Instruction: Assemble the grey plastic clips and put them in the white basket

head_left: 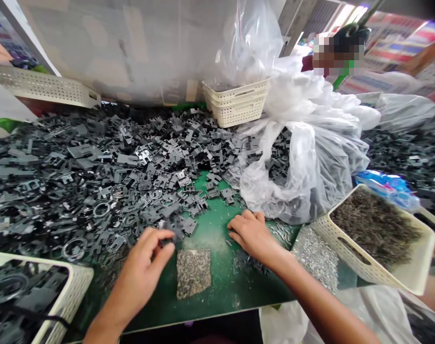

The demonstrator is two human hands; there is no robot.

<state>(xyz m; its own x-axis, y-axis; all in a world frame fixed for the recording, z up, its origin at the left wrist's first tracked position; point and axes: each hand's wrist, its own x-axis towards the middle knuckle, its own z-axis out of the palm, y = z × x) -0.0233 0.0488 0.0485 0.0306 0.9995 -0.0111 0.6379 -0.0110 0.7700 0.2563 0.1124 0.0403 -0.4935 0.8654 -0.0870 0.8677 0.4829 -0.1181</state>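
My left hand (143,267) reaches into the near edge of a big heap of dark grey plastic parts (95,172) and pinches one small dark part (169,237) between thumb and fingertips. My right hand (251,234) rests knuckles up on the green table top (217,224), fingers curled down onto the surface; what lies under them is hidden. A grey speckled pad (193,272) lies between the two hands.
A cream basket of thin dark pins (376,229) stands at the right, and a cream basket of black parts (27,296) at the near left. Clear plastic bags (310,157) hold more parts. A stacked cream basket (237,102) sits behind. Another person is at the far right.
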